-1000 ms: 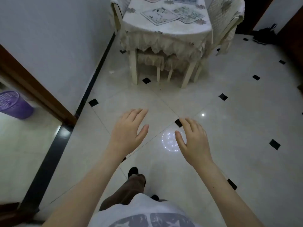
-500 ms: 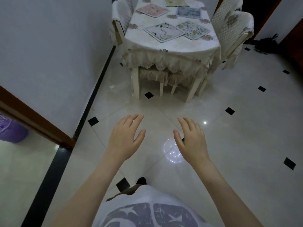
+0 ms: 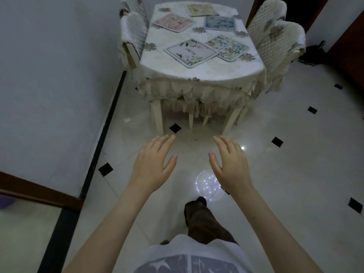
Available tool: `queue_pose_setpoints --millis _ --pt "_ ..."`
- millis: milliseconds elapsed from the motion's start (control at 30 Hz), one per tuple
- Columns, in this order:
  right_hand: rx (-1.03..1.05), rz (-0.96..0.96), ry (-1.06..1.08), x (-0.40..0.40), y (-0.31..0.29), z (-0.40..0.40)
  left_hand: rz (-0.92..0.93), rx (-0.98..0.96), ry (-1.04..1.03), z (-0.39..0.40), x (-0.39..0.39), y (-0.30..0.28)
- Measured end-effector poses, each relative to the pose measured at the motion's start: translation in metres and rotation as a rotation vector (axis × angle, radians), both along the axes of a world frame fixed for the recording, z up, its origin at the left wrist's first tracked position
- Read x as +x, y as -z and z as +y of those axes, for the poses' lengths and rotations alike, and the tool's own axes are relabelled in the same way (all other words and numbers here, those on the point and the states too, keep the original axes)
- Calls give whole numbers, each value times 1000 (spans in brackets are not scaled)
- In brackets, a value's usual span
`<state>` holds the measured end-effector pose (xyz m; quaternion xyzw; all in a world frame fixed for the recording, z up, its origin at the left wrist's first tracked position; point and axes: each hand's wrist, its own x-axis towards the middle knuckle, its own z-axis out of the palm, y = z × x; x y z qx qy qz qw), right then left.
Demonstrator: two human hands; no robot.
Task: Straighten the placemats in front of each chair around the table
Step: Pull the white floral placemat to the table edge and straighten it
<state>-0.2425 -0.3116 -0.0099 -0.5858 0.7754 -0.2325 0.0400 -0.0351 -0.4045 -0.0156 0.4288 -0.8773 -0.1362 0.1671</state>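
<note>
Meanwhile, left hand (image 3: 151, 166) and right hand (image 3: 230, 164) hover empty, fingers spread, near a table (image 3: 197, 73) bearing skewed placemats (image 3: 192, 52).

Pale wall (image 3: 49, 85), glossy tiled floor (image 3: 295, 174), dark wooden doorframe (image 3: 39, 192)

The table (image 3: 201, 69) has drawn nearer, more placemats (image 3: 192, 53) now showing.

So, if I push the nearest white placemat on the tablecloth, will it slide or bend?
The white placemat looks flat and straight-edged, so probably fairly stiff. It partly overlaps the green placemat, which may shift with it. The tablecloth beneath might wrinkle.
</note>
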Motion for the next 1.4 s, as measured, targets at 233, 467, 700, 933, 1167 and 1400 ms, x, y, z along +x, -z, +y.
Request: queue_pose_setpoints --millis 233,467,700,933,1167,1400 --pt "67 27 -59 -58 18 -95 -10 22 -16 -83 -58 10" --pt "51 18 -95 -133 4 -203 -3 19 -73 -184 -129 -10" --pt "-16 29 -106 -182 -11 -291 -14 18 -90 -265 -180 -20" --pt "44 -1 -92 -196 9 -355 -45 95 -58 -329 -196 -1" --pt "77 -13 -20 -201 21 -437 -52 69 13 -431 -207 5" --pt "34 -18 38 -198 8 -528 -63 36 101 -535 -218 -12"
